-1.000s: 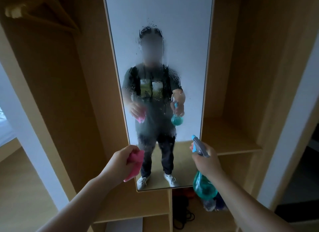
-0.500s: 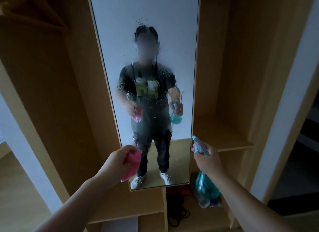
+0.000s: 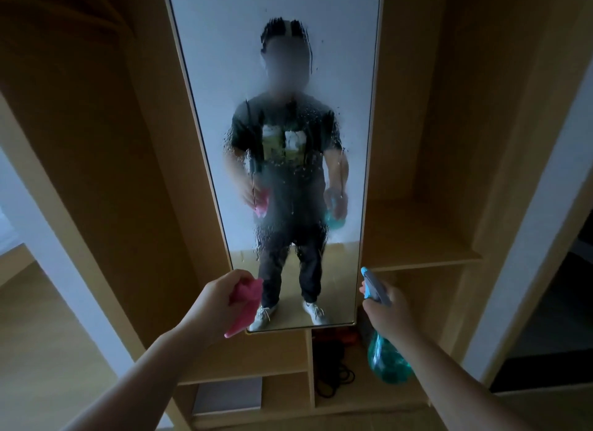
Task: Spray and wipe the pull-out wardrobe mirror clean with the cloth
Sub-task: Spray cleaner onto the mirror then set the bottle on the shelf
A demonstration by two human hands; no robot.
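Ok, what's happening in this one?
A person stands facing a tall wardrobe mirror. The right hand holds a teal spray bottle with its nozzle towards the glass; the left hand grips a bunched pink cloth near the mirror's lower left corner. The middle of the glass is covered in droplets and runs, so spraying has been done, but no wiped streaks show yet.

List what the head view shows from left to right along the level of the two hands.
left hand → pink cloth → mirror → spray bottle held in the right hand
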